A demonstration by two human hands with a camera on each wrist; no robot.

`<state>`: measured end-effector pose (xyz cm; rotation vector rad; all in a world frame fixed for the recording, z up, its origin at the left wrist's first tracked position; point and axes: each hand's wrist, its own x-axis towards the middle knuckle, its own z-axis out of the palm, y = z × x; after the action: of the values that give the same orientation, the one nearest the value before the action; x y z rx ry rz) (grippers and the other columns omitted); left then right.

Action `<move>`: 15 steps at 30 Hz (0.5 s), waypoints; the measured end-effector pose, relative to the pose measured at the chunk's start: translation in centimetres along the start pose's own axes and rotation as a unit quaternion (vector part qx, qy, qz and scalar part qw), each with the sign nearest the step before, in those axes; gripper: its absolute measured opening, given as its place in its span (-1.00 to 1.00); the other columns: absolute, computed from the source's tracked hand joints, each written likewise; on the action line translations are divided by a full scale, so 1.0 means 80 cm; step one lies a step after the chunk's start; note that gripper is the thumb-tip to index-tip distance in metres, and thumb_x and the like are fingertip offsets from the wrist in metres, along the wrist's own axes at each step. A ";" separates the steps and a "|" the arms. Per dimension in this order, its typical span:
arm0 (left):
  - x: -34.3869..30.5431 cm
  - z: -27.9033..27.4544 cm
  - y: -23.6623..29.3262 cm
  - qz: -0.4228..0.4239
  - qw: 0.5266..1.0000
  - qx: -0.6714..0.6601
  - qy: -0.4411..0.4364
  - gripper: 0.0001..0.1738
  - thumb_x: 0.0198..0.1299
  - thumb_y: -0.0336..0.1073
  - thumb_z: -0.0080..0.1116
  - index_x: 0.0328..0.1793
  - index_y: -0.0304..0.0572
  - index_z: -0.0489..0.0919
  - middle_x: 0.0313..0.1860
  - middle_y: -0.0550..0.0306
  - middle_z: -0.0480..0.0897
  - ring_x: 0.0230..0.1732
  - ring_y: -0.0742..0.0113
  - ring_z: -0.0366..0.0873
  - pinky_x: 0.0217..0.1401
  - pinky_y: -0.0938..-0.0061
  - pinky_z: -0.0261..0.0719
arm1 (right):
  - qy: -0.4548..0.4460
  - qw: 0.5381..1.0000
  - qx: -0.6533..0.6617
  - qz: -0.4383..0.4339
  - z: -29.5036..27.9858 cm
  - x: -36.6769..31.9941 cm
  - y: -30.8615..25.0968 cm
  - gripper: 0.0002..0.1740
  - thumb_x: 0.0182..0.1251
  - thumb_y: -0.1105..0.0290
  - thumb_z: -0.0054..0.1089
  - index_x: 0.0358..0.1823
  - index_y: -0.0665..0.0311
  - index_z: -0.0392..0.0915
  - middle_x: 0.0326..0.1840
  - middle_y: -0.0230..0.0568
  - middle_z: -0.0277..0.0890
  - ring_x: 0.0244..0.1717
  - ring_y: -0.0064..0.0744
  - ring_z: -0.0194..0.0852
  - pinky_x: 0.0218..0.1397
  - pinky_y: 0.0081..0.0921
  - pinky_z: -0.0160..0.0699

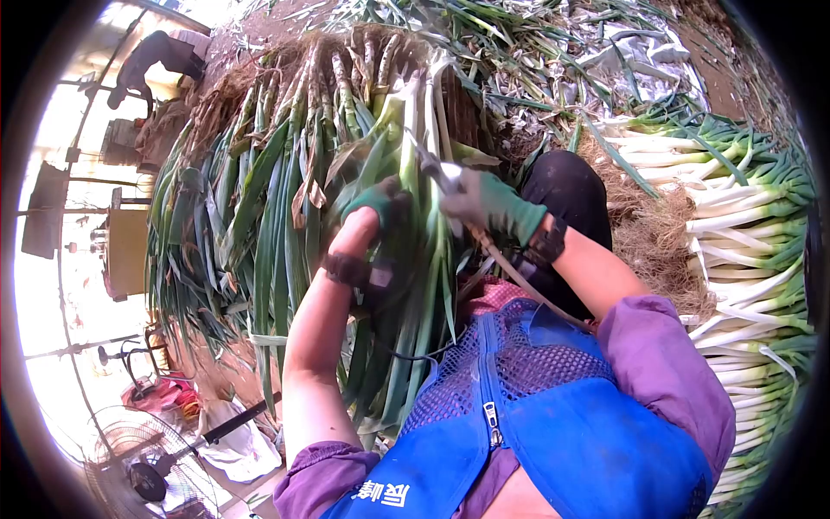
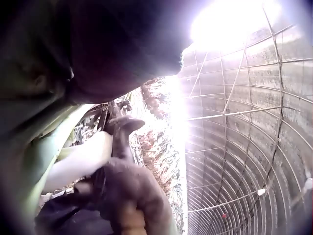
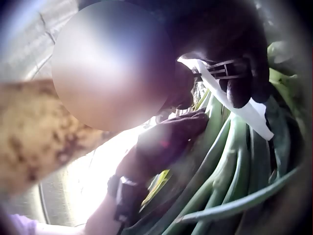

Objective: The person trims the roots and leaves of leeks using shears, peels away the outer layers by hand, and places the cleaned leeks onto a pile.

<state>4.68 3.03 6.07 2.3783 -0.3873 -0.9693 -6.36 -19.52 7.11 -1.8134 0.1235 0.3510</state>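
Note:
In the head view, my green-gloved left hand [image 1: 376,203] grips a long green onion [image 1: 410,143] by its stalk, its pale end pointing away from me. Just to the right, my gloved right hand [image 1: 497,206] holds an air blow gun [image 1: 439,171], nozzle toward the stalk. A hose [image 1: 510,268] trails from the gun past my right wrist. The left wrist view has the gun's dark head [image 2: 124,125] close by a white stalk [image 2: 85,159]. A loose white strip of onion skin [image 3: 234,100] lies across the right-hand fingers in the right wrist view.
A thick pile of untrimmed green onions [image 1: 277,173] with rooty ends lies on the left. Cleaned white onions [image 1: 743,225] are stacked at the right. Peelings [image 1: 553,52] litter the ground ahead. A fan [image 1: 147,480] stands lower left; another person [image 1: 164,56] bends at upper left.

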 end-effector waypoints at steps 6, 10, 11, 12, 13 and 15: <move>-0.012 0.009 -0.001 -0.015 0.997 -0.070 -0.012 -0.33 0.33 -0.08 0.17 0.51 -0.13 0.34 -0.25 0.32 0.60 -0.38 0.57 0.47 -0.36 0.58 0.47 | 0.006 0.995 0.016 0.098 -0.030 0.091 -0.011 -0.60 0.10 0.12 0.27 -0.28 0.37 0.63 -0.51 -0.12 0.58 -0.60 -0.38 0.55 -0.49 -0.45 0.57; -0.037 0.006 -0.004 -0.021 0.968 -0.249 -0.021 -0.44 0.36 -0.07 0.17 0.38 -0.22 0.45 -0.25 0.34 0.60 -0.37 0.60 0.47 -0.35 0.61 0.48 | 0.060 0.991 0.056 0.108 -0.040 0.128 0.014 -0.63 0.13 0.11 0.27 -0.55 0.31 0.56 -0.65 -0.27 0.49 -0.72 -0.45 0.44 -0.66 -0.48 0.42; -0.046 0.001 0.005 -0.035 0.946 -0.318 -0.044 -0.47 0.37 -0.08 0.16 0.35 -0.23 0.47 -0.24 0.35 0.60 -0.37 0.60 0.47 -0.34 0.62 0.48 | 0.031 0.996 0.036 0.073 -0.044 0.110 -0.001 -0.64 0.13 0.11 0.27 -0.54 0.31 0.56 -0.63 -0.28 0.50 -0.70 -0.46 0.44 -0.64 -0.48 0.43; -0.039 -0.006 -0.007 0.083 0.987 -0.137 -0.014 -0.52 0.32 -0.18 0.14 0.30 -0.23 0.50 -0.19 0.22 0.61 -0.26 0.45 0.50 -0.21 0.53 0.50 | 0.001 0.999 0.015 0.038 -0.046 0.083 -0.012 -0.64 0.13 0.12 0.26 -0.54 0.30 0.56 -0.61 -0.29 0.50 -0.67 -0.47 0.45 -0.61 -0.48 0.44; -0.024 -0.021 -0.029 0.198 0.979 0.051 0.017 -0.57 0.27 -0.27 0.12 0.25 -0.24 0.53 -0.13 0.10 0.63 -0.16 0.30 0.54 -0.09 0.45 0.51 | -0.029 1.000 -0.006 0.004 -0.042 0.055 -0.020 -0.65 0.13 0.12 0.26 -0.53 0.30 0.57 -0.59 -0.30 0.51 -0.64 -0.48 0.45 -0.58 -0.48 0.45; -0.013 -0.036 -0.044 0.278 0.943 0.182 0.035 -0.60 0.20 -0.39 0.08 0.19 -0.24 0.56 -0.04 -0.07 0.64 -0.01 0.09 0.58 0.09 0.33 0.52 | -0.072 0.995 0.010 -0.066 -0.023 0.015 0.002 -0.67 0.12 0.15 0.26 -0.43 0.32 0.58 -0.54 -0.28 0.53 -0.55 -0.51 0.48 -0.48 -0.51 0.48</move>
<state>6.22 7.42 6.34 2.3860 -1.2215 -0.5805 -4.98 -21.21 7.03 -1.7595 -0.0917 0.3837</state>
